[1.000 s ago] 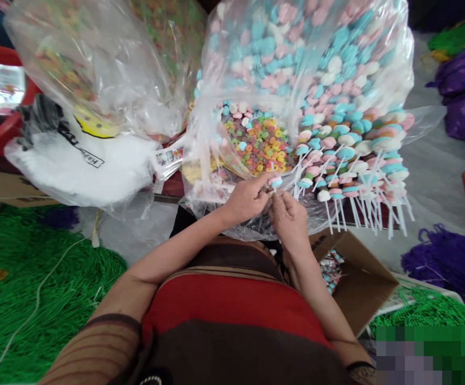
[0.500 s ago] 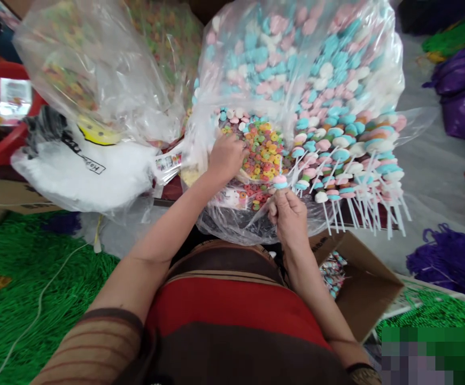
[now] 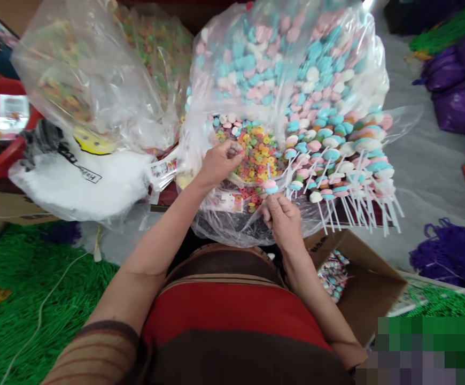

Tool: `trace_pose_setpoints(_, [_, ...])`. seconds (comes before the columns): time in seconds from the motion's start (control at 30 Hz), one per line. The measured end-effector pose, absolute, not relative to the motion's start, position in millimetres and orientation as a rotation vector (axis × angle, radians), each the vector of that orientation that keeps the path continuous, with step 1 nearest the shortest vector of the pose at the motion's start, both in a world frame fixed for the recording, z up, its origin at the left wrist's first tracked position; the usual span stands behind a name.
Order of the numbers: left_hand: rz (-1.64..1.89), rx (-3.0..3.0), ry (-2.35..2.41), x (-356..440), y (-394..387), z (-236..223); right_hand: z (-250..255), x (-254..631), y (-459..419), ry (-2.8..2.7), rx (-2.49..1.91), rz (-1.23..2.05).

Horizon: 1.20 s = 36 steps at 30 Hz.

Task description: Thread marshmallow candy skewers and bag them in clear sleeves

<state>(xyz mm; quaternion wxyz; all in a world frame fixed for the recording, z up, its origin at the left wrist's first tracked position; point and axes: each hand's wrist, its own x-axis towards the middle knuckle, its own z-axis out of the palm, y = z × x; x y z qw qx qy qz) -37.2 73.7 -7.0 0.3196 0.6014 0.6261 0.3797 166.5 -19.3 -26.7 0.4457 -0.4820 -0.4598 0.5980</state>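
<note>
My right hand (image 3: pixel 284 218) grips a candy skewer, a white stick with a pink-and-blue marshmallow (image 3: pixel 270 186) on it. The bare tip of the stick points up above the marshmallow. To the left, my left hand (image 3: pixel 221 162) has thumb and fingers pinched together at the edge of a heap of sugared gummy rings (image 3: pixel 260 151). A small reddish gummy ring (image 3: pixel 241 152) shows at its fingertips. Finished-looking marshmallow skewers (image 3: pixel 342 171) lie piled to the right of both hands, their sticks pointing toward me.
Behind the heap stands a big clear bag of marshmallows (image 3: pixel 252 59). A clear bag of gummy rings (image 3: pixel 68 69) and a white plastic bag (image 3: pixel 84 184) are at left, beside a red basin (image 3: pixel 0 115). An open cardboard box (image 3: pixel 366 286) sits below right.
My left hand has come up from the gummy rings, its fingers now pinched and in view. The right hand keeps its hold on the skewer. The whole view has shifted slightly.
</note>
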Motion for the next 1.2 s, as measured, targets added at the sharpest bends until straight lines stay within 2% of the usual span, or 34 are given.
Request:
trace_pose_setpoints(0.17, [1.222, 1.135, 1.209, -33, 58, -4, -15, 165, -20, -1.289, -1.226, 1.532])
trace_pose_setpoints(0.37, [1.274, 1.071, 1.094, -23, 50, -8, -9, 162, -17, -1.399, -1.275, 1.454])
trace_pose_setpoints(0.8, [1.285, 1.174, 1.153, -21, 45, -18, -8, 162, -21, -1.411, -1.336, 1.428])
trace_pose_setpoints(1.2, [1.128, 1.672, 1.355, -14, 30, -11, -6, 161, -21, -1.356, -1.405, 1.431])
